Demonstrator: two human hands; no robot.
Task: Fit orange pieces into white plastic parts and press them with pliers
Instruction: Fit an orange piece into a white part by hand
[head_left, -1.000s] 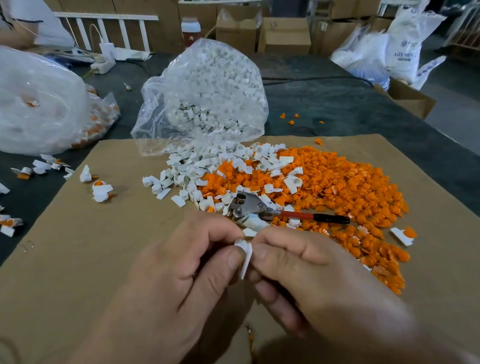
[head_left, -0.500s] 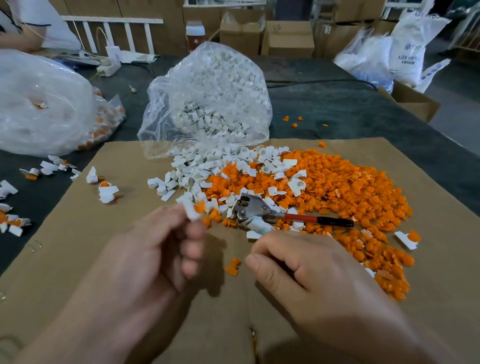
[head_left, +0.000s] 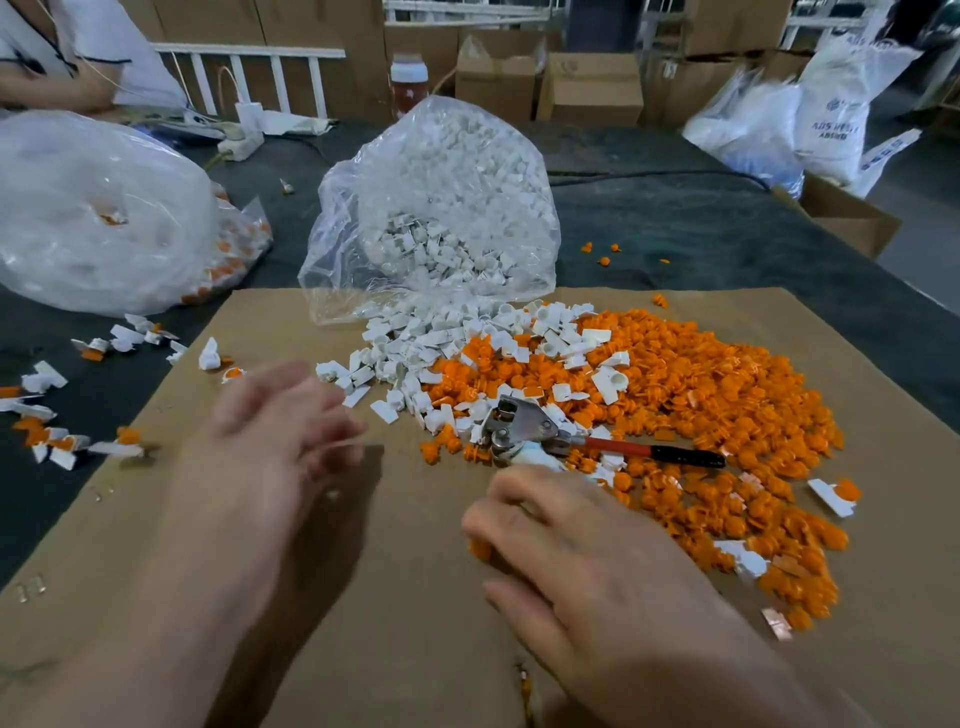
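The orange piece (head_left: 480, 549), pinched under the curled fingers of the right hand (head_left: 561, 551) near the middle of the cardboard sheet (head_left: 415, 597), may slip and be lost in the orange heap (head_left: 727, 415) by the pliers (head_left: 530, 431), the blurred left hand (head_left: 283, 431) being loosely spread, empty, and too far off to catch it.

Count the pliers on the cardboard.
1. The pliers lie on the parts pile's near edge, just beyond the right hand, handle pointing right. Another could be buried under the pile.
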